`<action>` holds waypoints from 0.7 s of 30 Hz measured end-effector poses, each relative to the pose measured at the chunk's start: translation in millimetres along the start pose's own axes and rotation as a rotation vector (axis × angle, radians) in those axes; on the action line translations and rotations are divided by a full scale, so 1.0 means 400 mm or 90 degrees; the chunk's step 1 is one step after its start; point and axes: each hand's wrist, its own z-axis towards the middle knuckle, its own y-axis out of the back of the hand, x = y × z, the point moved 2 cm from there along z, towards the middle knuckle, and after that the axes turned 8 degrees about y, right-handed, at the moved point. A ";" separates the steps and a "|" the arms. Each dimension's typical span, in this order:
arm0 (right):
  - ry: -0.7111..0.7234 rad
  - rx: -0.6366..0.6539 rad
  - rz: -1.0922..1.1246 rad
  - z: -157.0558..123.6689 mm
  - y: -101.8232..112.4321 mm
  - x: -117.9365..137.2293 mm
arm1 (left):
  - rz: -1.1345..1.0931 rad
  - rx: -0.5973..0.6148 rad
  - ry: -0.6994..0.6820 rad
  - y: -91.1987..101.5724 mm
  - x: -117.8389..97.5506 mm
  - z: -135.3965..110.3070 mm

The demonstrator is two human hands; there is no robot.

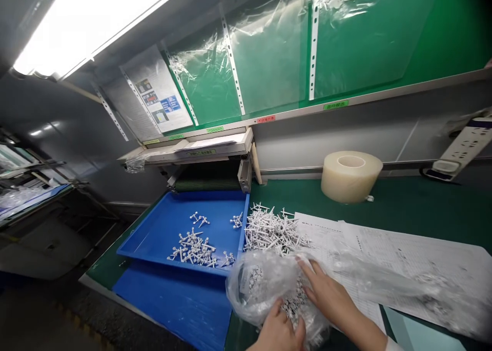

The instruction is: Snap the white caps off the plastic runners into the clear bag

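Observation:
A clear plastic bag (pixel 265 269) of small white parts lies on the green table, its mouth facing me. My left hand (pixel 279 330) is at the near side, fingers curled on the bag with the thumb apart. On the right side my right hand (pixel 330 292) grips the bag wall, its fingers bent over the plastic. Between the hands small white and grey parts (pixel 294 302) show through the film. Just beyond the bag is a heap of thin white plastic pieces (pixel 272 228). Both hands' fingertips are partly hidden.
A blue tray (pixel 154 228) at left holds scattered white pieces (pixel 194 248), in front of a small conveyor (pixel 207 179). Printed sheets (pixel 365 243) lie at right under another clear plastic bag (pixel 430 289). Behind stand a tape roll (pixel 338 179) and a power strip (pixel 465 148).

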 end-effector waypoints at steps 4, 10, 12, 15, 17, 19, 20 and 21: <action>0.033 -0.022 0.045 0.031 0.000 -0.017 | -0.011 -0.053 -0.040 -0.009 0.006 -0.029; 0.183 -0.070 0.116 -0.039 0.051 0.072 | -0.033 -0.088 0.459 0.081 0.086 -0.050; 0.260 -0.066 0.161 -0.023 0.059 0.132 | -0.060 -0.015 0.448 0.074 0.078 -0.050; 0.252 -0.053 0.196 0.055 0.049 0.185 | -0.088 0.024 0.344 0.040 0.035 -0.050; 0.200 -0.062 0.202 0.111 0.038 0.182 | -0.078 0.034 0.299 0.020 0.017 -0.056; 0.161 -0.078 0.201 0.145 0.034 0.161 | -0.045 0.027 0.270 0.016 0.027 -0.061; 0.147 -0.089 0.199 0.152 0.036 0.150 | -0.025 0.018 0.259 0.020 0.044 -0.062; 0.136 -0.102 0.196 0.153 0.039 0.140 | -0.005 0.005 0.249 0.027 0.066 -0.062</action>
